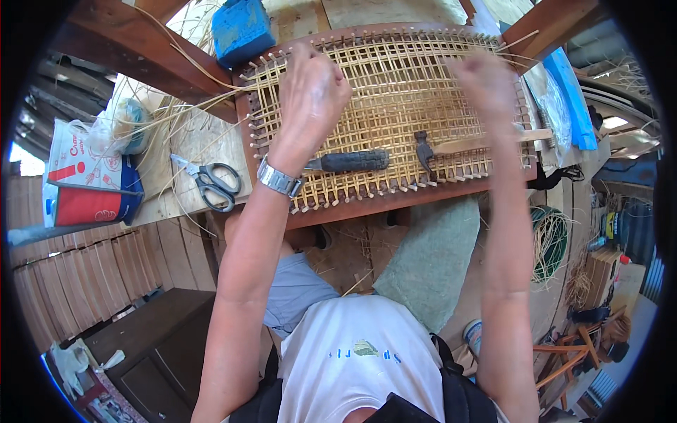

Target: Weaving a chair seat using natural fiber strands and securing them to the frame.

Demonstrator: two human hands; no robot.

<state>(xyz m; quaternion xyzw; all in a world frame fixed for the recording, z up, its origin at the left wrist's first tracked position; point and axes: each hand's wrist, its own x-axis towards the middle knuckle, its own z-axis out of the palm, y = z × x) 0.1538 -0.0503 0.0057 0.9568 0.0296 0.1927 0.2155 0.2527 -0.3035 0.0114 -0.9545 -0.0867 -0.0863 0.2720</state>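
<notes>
A panel of woven cane strips [395,106] fills a reddish-brown wooden frame [381,213], with wooden pegs standing along its edges. My left hand [310,95] is closed over the panel's upper left, and whatever its fingers grip is hidden. Blurred by motion, my right hand [484,81] is closed over the upper right; what it may hold cannot be made out. On the weave between my forearms lies a black-handled tool [352,161], its tip hidden by my left wrist. A hammer [424,151] rests beside it, its wooden handle passing under my right forearm.
Black-handled scissors [216,185] lie on the bench left of the frame, near loose cane strands [187,118]. A blue block [241,32] sits at the far left corner. A red, white and blue bag [92,176] stands left. Wooden posts [151,53] rise at both far corners.
</notes>
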